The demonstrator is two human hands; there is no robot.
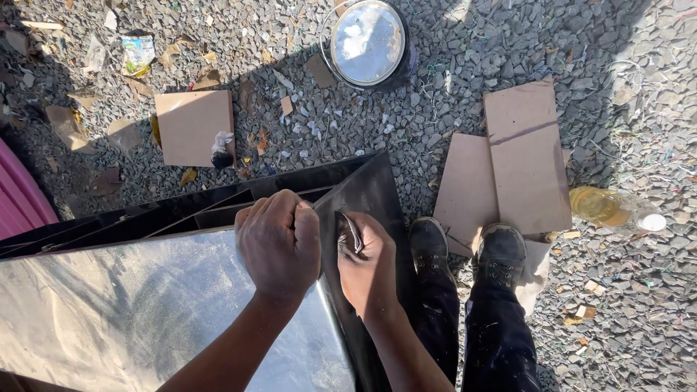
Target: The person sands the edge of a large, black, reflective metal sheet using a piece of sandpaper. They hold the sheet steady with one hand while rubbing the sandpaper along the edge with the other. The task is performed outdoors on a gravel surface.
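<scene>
Left hand (279, 243) fisted on black metal panel (363, 192), right hand (367, 261) gripping perhaps a rag (348, 236), mostly hidden.

Lay scattered over grey gravel (450, 65): a tin with a shiny round lid (368, 42) at the top, a square brown board (190, 125) to the left bearing a small black-and-white object (221, 151), two overlapping brown boards (508, 174) to the right. Stood on those boards' near edge: two black shoes (465, 250). Rested on its side beyond them: a clear bottle of yellow liquid (610, 207). Showed at far left: a pink edge (22, 199)
</scene>
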